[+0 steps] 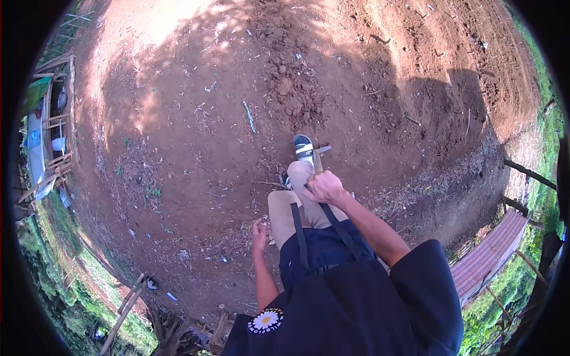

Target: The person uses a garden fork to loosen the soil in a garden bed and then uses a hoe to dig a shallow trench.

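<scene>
My right hand (325, 187) is wrapped round the wooden handle of a hoe (318, 161), in front of my right knee. Its pale metal blade juts sideways from the handle's end, beside my sandalled foot (303, 146). Low by my left thigh hangs my left hand (260, 235), its fingers curled in. A small pale bit shows at those fingertips, and I cannot tell what it is. Dark straps (300, 234) lie over my beige trousers.
Brown bare soil (196, 160) with scattered dry litter spreads around me. Loose clods (291, 89) run ahead, and tilled rows (439, 41) lie at upper right. A wooden shelter (50, 130) stands left; a patterned cloth (487, 252) hangs at right near poles.
</scene>
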The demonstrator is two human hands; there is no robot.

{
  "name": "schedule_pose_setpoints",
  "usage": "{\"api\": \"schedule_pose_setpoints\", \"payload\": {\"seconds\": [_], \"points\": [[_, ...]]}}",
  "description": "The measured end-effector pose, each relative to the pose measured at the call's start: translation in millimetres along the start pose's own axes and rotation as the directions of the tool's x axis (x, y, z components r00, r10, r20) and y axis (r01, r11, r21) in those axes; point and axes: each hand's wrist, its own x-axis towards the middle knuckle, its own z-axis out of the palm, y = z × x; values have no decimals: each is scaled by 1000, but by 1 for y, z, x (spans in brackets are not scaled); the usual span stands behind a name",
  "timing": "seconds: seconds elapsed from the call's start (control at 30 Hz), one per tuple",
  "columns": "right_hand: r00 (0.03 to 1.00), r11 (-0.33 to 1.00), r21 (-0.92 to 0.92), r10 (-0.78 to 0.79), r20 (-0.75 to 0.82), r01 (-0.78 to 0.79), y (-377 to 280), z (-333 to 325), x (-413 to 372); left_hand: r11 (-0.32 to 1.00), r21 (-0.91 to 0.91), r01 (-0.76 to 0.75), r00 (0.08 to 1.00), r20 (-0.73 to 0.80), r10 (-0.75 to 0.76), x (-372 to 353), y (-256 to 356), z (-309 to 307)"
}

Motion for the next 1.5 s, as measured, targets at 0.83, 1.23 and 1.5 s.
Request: {"api": "schedule_pose_setpoints", "payload": {"seconds": [0.83, 1.23, 1.5], "points": [[944, 931, -180, 292, -152, -317, -44, 32, -5, 951, -31, 308, 951, 43, -306, -20, -255, -101], [981, 954, -244, 190, 35, -176, -32, 17, -4, 995, -90, 42, 997, 66, -36, 13, -136, -56], [979, 995, -81, 72, 189, -58, -13, 11, 7, 989, -117, 86, 996, 34, -82, 27, -101, -28]]}}
